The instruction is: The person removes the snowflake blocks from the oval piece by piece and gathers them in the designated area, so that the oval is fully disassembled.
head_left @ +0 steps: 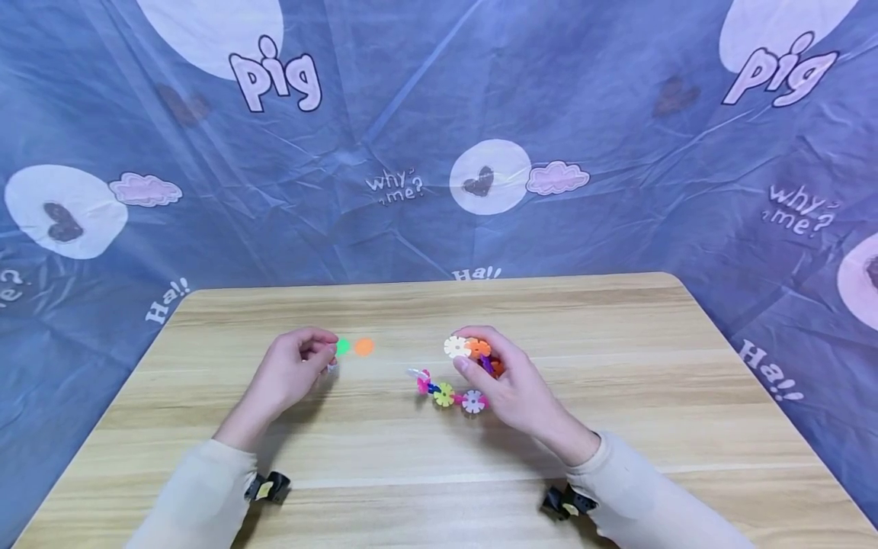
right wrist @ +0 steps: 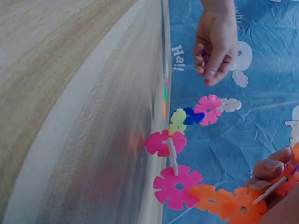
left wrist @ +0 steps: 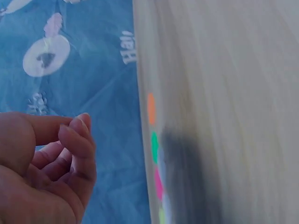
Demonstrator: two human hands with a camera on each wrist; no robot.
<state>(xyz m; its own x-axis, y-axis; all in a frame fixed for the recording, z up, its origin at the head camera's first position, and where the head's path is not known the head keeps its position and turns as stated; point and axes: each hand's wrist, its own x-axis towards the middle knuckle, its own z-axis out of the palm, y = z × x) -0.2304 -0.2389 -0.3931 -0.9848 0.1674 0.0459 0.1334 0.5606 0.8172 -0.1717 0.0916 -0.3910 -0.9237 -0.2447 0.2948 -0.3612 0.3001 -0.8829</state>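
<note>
Wood-grain tbl (head_left: 384, 465) — blue cloth (head_left: 411, 99) behind — disc chain (head_left: 444, 394) in R hand (head_left: 511, 381).

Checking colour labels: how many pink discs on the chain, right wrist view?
3: a pink disc beside the pale end disc, another below the yellow-green disc, a third adjoining an orange disc. The right hand may hide more.

The right hand (head_left: 519, 390) hides the disc chain (head_left: 444, 395) — in part.

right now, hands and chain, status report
Left hand: nothing visible held, near green disc. Right hand: holding disc chain, free end between hands. No obstruction seen.
</note>
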